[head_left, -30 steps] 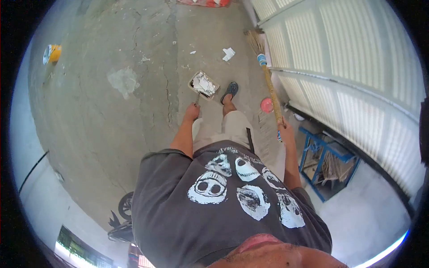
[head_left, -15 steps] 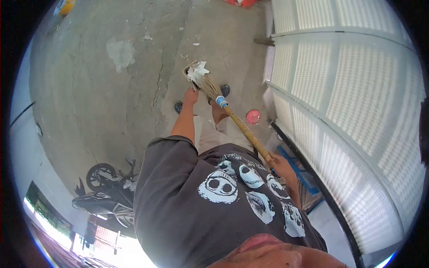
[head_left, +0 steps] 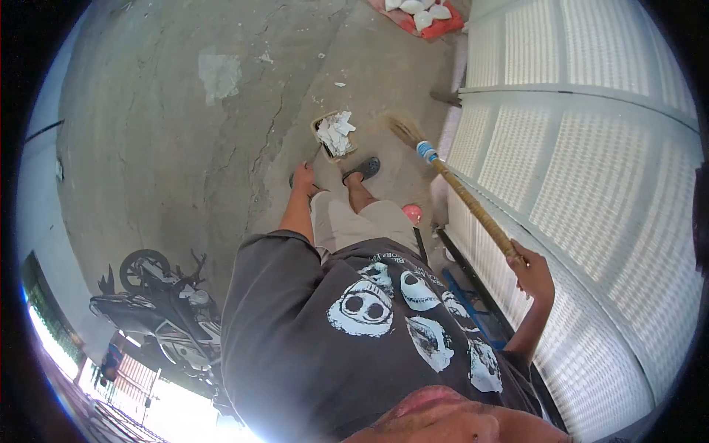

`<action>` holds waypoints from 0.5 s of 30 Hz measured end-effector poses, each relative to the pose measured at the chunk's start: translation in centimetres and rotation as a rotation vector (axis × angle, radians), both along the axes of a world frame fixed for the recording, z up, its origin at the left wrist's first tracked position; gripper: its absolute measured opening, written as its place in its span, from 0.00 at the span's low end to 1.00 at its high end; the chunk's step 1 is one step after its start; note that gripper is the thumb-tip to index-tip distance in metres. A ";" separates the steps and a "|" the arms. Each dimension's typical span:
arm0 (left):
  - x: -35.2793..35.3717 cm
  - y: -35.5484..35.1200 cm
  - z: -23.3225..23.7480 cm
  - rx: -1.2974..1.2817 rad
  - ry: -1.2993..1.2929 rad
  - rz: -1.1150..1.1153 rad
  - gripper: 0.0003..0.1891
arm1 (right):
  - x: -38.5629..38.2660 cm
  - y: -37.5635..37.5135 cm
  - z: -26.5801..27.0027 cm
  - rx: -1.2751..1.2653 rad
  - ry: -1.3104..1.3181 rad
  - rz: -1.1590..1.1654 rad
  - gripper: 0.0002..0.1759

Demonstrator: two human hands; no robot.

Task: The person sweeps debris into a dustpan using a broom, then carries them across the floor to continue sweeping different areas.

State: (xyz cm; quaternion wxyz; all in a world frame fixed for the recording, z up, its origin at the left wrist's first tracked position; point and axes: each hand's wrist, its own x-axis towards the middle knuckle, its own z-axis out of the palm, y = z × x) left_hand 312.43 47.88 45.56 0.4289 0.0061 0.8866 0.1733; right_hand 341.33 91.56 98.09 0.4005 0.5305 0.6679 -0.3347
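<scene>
My left hand is closed around the thin handle of a dustpan. The dustpan is low in front of my feet and heaped with white torn scraps, which look like paper or plaster flakes. Out to the right, my right hand is wrapped round the upper end of a broom with a yellowish-brown stick. Its straw bristles point forward, apart from the dustpan, below a blue and white binding.
White translucent panels stand along the right side. A red sheet with white bundles lies ahead. Near my right foot is a pink round object. A motorcycle is parked at left behind. Small white bits dot the cracked concrete floor.
My right hand has swung the broom out to the right, and its bristles have come away from the dustpan. The dustpan's scraps are now fully exposed.
</scene>
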 end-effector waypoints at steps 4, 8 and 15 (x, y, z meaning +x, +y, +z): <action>2.3 -2.4 0.8 0.033 0.127 0.086 0.24 | -2.5 0.2 -4.7 0.074 0.090 0.015 0.29; 4.7 -6.5 -4.8 0.104 -0.045 0.037 0.28 | -4.3 0.1 -14.2 0.227 0.305 0.228 0.27; 7.4 -10.3 -12.3 0.146 0.102 -0.262 0.36 | -9.8 -4.5 -25.5 0.193 0.322 0.348 0.31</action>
